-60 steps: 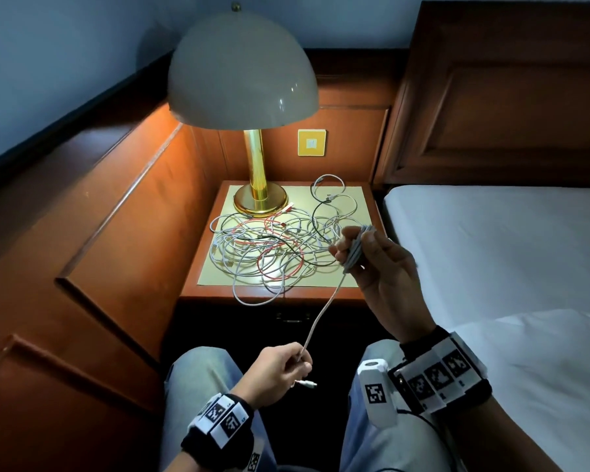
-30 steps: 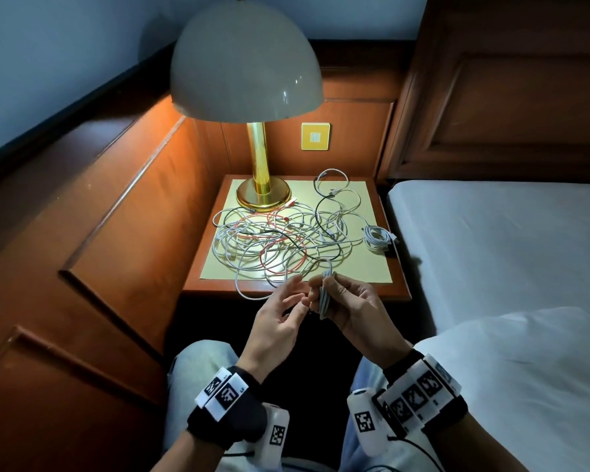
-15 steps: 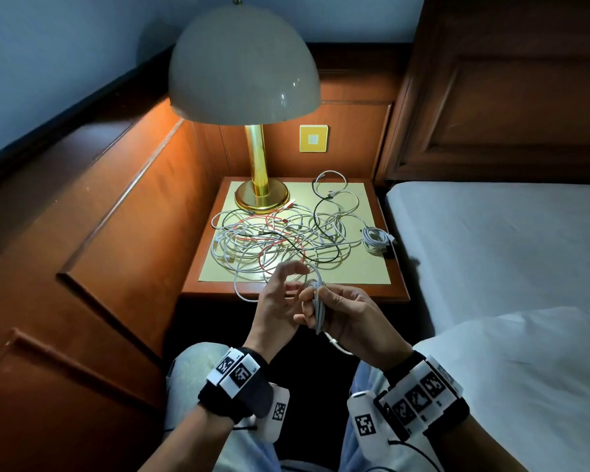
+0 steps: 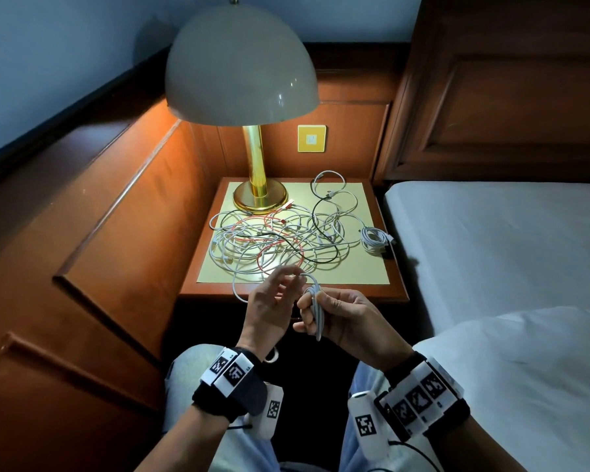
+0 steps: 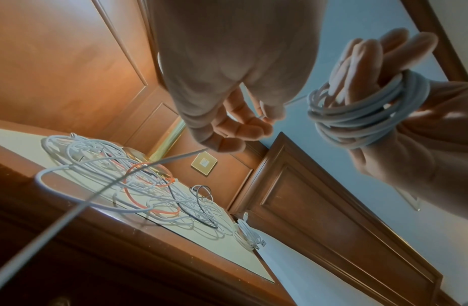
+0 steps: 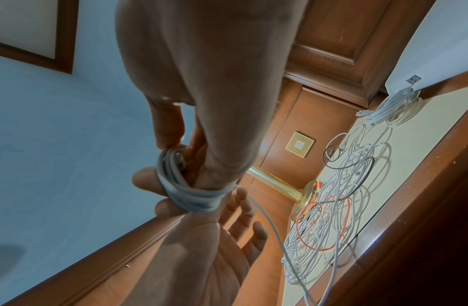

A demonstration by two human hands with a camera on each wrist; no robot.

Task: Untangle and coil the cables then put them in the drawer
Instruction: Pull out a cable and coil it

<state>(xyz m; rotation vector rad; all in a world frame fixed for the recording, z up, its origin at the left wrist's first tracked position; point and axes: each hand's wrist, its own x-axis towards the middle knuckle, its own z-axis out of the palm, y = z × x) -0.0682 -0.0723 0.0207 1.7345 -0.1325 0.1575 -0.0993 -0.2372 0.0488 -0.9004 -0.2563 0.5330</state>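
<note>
Wood panelling [image 4: 123, 212] is closing off frame left; tangled cables [image 4: 276, 240] are crowding the table [image 4: 394, 294] beside the brass lamp [image 4: 258, 185]. Left hand [image 4: 269, 304], fingers loosely spread, is pinching a strand; right hand [image 4: 348, 318] is curling around the white cable coil [image 4: 315, 308]. A finished coil [image 4: 375, 240] is lying at the table's right edge, the bed [image 4: 491, 240] beyond.

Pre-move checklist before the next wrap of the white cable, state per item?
1. Coil secured: ok, wound round the right hand's fingers, thumb on it.
2. Left hand on the free strand: ok, pinched at the fingertips.
3. Free strand clear of the tangled pile: cannot tell, it runs back over the nightstand edge toward the pile.
4. Earlier finished coil out of the way: ok, lying apart at the right edge.
5. Drawer ready to take coils: cannot tell, the front below is in shadow.
6. Lamp clear of the hands: ok.
</note>
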